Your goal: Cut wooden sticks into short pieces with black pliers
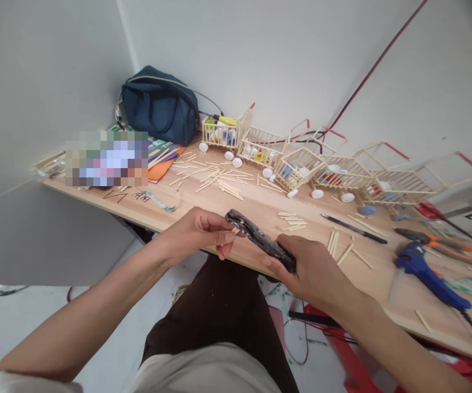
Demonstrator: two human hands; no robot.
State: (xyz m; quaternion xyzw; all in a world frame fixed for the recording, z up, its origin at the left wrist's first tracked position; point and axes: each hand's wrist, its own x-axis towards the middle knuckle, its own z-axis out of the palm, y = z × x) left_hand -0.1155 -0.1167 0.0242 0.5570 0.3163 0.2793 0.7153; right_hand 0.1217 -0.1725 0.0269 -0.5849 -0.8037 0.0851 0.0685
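My left hand [207,234] is closed in a pinch on a short wooden stick [236,231] near the front edge of the table. My right hand [307,265] wraps round the lower end of a long, dark hand tool [266,242], scuffed along its body. The tool's far end meets the stick beside my left fingertips; its exact kind is unclear. Just beyond it on the table lie several short cut sticks [292,221]. More sticks [219,177] are scattered farther back.
Several miniature stick-built carts [297,164] with white wheels stand along the wall. A blue glue gun [428,273], orange-handled pliers [444,243] and a black pen [354,228] lie to the right. At the back left sits a dark blue bag [160,106], near a blurred-out patch.
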